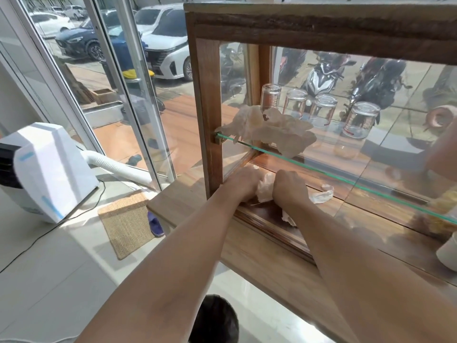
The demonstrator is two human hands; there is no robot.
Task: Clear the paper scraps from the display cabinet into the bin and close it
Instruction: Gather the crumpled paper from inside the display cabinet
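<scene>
The wooden display cabinet (pixel 205 100) stands open toward me on a wooden counter. Both my hands reach onto its bottom shelf. My left hand (pixel 243 184) and my right hand (pixel 289 189) are closed around a crumpled paper scrap (pixel 265 188) held between them. Another white scrap (pixel 321 194) lies just right of my right hand, and a small piece (pixel 289 219) shows under my right wrist. A large crumpled sheet of brownish paper (pixel 272 131) rests on the glass shelf (pixel 346 179) above my hands. A dark round bin (pixel 215 320) sits on the floor below, between my arms.
Several upturned glasses (pixel 321 110) stand on the glass shelf behind the paper. A white cup (pixel 448 253) sits at the right edge of the counter (pixel 178 201). On the floor at left are a white air cooler (pixel 49 169) with its hose, a woven mat (pixel 126 221) and a blue slipper (pixel 155 224).
</scene>
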